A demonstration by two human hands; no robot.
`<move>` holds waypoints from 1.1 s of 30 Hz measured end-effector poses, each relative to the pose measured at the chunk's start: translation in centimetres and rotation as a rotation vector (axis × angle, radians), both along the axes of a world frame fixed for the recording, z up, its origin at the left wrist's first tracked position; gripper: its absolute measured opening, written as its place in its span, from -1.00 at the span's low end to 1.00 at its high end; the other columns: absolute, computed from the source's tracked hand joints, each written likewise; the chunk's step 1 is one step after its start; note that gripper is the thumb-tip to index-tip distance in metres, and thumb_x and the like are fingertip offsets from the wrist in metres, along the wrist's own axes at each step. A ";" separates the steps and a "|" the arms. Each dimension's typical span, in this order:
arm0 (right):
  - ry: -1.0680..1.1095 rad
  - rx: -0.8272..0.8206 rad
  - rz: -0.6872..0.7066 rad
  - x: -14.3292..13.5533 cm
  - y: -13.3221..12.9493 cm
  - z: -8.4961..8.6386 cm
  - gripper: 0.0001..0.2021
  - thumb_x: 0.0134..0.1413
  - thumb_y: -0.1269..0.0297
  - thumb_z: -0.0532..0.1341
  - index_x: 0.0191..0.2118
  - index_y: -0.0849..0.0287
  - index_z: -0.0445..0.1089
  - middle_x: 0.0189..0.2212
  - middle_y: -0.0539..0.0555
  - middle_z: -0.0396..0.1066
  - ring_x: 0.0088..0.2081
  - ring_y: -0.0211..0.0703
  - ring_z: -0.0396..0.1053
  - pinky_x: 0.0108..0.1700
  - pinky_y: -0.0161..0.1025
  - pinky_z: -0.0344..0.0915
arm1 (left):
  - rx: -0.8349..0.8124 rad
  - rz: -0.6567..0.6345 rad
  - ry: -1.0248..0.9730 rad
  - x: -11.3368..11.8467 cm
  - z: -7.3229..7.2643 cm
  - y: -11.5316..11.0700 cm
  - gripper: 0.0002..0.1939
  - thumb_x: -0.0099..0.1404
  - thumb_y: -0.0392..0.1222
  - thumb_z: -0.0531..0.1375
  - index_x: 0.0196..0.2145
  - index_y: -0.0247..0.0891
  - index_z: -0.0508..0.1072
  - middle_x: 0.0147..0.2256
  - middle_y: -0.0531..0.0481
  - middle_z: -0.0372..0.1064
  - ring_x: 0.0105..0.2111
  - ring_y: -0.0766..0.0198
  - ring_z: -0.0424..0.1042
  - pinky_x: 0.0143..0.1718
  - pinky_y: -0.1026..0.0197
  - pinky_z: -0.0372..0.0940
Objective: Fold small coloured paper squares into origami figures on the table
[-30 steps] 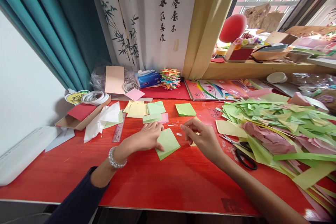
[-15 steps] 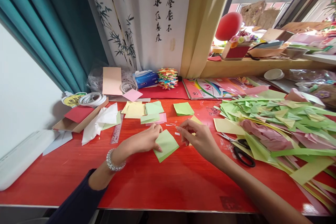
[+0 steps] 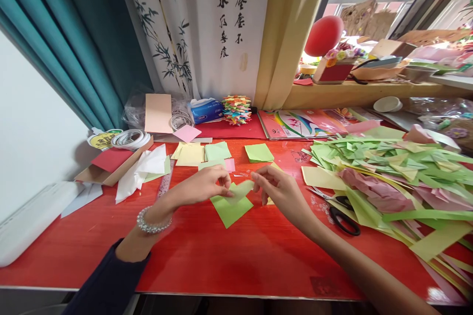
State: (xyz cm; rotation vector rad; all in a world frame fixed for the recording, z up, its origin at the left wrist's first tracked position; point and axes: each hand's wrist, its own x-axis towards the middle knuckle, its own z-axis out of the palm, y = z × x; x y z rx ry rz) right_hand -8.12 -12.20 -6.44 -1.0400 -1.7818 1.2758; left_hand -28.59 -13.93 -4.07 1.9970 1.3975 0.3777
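My left hand (image 3: 207, 184), with a beaded bracelet on its wrist, pinches a pale green paper piece (image 3: 240, 192) between thumb and fingers. The piece is curled up over a brighter green square sheet (image 3: 231, 214) on the table; whether it is a flap of that sheet or a separate one, I cannot tell. Its right corner is between the closed fingertips of my right hand (image 3: 275, 184). Beyond my hands lie a green paper stack (image 3: 258, 153), yellow squares (image 3: 189, 154) and pale green squares (image 3: 218, 151). A pink slip (image 3: 229, 165) shows beside my left hand.
Cut paper strips (image 3: 369, 157) are heaped on the right, beside black-handled scissors (image 3: 345, 220). On the left stand a cardboard tray (image 3: 111, 174), crumpled tissue (image 3: 142, 170) and a ruler (image 3: 164, 182). A multicoloured paper ball (image 3: 237, 110) stands at the back.
The pale green paper has been lifted and curled upward, showing brighter green beneath. My left hand has moved up over the paper, and the right fingertips have come to its corner.
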 end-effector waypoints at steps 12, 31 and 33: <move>0.251 -0.216 0.034 0.1 0.3 0.5 -0.69 0.01 0.14 0.17 -0.13 0.17 0.27 -0.48 0.00 0.40 -0.48 -0.28 0.39 -0.39 -0.32 0.34 | 0.132 0.041 -0.332 2.5 -0.4 -0.7 -0.85 0.19 -0.09 0.12 -0.41 -0.21 0.32 -0.05 -0.02 0.17 0.02 0.18 0.17 0.03 0.13 0.10; 0.186 -0.112 -0.115 0.3 1.0 0.0 -0.58 -0.05 0.07 0.19 -0.07 0.12 0.21 -0.31 0.02 0.27 -0.52 -0.34 0.28 -0.65 -0.40 0.23 | 0.057 0.442 -1.022 3.3 -1.4 -0.4 -0.84 0.12 -0.28 0.15 -0.41 -0.23 0.16 -0.41 0.12 0.23 -0.34 0.36 0.33 -0.19 0.20 0.29; 0.156 -0.175 0.001 0.3 1.0 0.1 -0.64 -0.01 0.05 0.15 -0.15 0.18 0.27 -0.44 0.01 0.33 -0.56 -0.30 0.31 -0.65 -0.38 0.25 | 0.047 0.430 -1.071 3.5 -1.2 -0.6 -0.85 0.15 -0.24 0.13 -0.35 -0.21 0.17 -0.34 0.08 0.31 -0.29 0.31 0.37 -0.15 0.15 0.29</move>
